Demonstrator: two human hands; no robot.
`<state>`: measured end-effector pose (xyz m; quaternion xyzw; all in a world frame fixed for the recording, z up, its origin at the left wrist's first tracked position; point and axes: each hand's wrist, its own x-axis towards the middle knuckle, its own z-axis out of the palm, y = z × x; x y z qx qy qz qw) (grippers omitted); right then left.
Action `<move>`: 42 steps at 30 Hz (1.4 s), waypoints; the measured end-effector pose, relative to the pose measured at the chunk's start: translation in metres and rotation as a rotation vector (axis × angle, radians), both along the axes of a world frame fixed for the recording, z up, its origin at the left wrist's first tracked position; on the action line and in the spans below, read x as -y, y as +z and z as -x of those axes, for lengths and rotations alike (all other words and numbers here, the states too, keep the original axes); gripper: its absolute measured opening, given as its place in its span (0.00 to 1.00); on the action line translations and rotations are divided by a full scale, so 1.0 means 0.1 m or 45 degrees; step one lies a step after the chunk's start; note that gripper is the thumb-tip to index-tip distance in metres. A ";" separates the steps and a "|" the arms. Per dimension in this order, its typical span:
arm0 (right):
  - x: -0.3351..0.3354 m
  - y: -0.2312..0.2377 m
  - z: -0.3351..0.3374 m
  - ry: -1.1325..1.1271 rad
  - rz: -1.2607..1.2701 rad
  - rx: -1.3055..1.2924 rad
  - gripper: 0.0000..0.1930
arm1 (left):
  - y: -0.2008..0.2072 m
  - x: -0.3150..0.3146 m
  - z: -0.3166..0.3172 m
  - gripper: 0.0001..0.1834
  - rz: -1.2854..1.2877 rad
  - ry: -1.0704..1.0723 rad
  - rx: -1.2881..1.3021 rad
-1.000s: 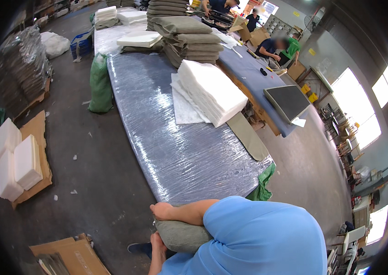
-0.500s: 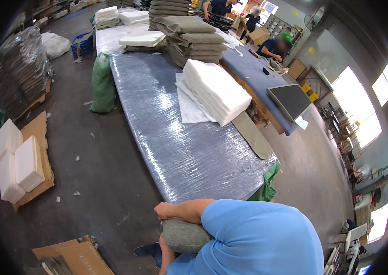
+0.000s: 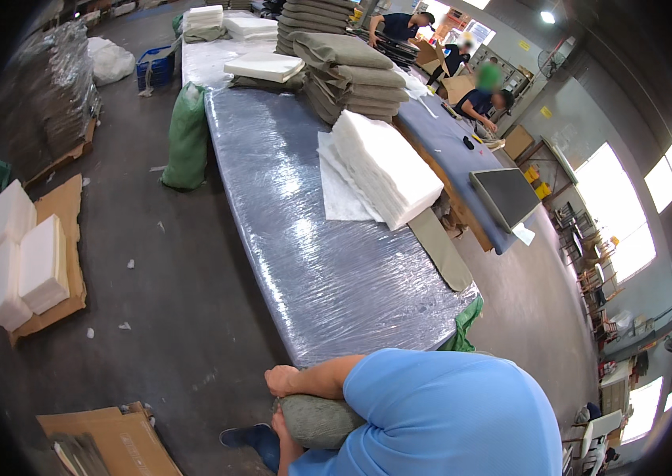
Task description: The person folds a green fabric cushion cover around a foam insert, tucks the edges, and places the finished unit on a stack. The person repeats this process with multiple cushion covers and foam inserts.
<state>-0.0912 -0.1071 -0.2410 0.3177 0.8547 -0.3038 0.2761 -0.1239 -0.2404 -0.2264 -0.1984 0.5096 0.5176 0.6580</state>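
The right hand (image 3: 280, 381) is curled like a fist at the upper edge of a plump grey-green fabric cushion (image 3: 320, 420) and appears clenched on its cover. The left hand (image 3: 281, 422), just below it, lies against the cushion's end; whether its fingers grip or only press, I cannot tell. The cushion sits between the two hands and the person's light-blue shirt (image 3: 455, 412), with a dark-blue shoe (image 3: 248, 438) below the hands.

If either hand eased off, the cushion could roll or drop to the dark grey floor (image 3: 193, 333), since no support shows under it. A hard pull by the right hand could strain the cover. Well beyond that hand, a thick stack of fluffy white padding sheets (image 3: 387, 163) stands close to the right edge of the long, blue, film-wrapped worktop (image 3: 304, 262); a knock or the slick film could make it slide.

The left hand's fingertips are lost behind the cushion, and the right forearm and shirt cover much of the cushion's body. Beyond the right hand, the far end of a flat grey-green fabric strip (image 3: 440, 254) disappears at the padding stack. The left forearm is cut off by the lower edge.
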 end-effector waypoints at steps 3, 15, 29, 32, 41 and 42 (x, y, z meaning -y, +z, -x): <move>-0.01 -0.09 0.05 0.026 0.081 0.102 0.17 | -0.07 0.00 0.01 0.23 0.001 0.007 0.006; -0.10 0.19 0.16 -0.092 0.053 0.292 0.17 | -0.29 -0.11 0.00 0.24 -0.052 0.013 0.039; -0.20 -0.09 0.23 0.029 -0.124 0.430 0.22 | -0.59 -0.49 0.05 0.27 0.524 0.326 0.230; -0.17 -0.32 0.20 0.061 -0.078 0.317 0.15 | -0.97 -0.40 -0.03 0.31 0.602 0.525 0.304; -0.18 -0.73 0.29 0.161 -0.078 0.336 0.13 | -0.79 -0.46 0.16 0.33 0.870 0.406 0.154; -0.16 -0.76 0.27 0.169 -0.091 0.322 0.12 | -0.77 -0.46 0.16 0.33 0.858 0.452 0.159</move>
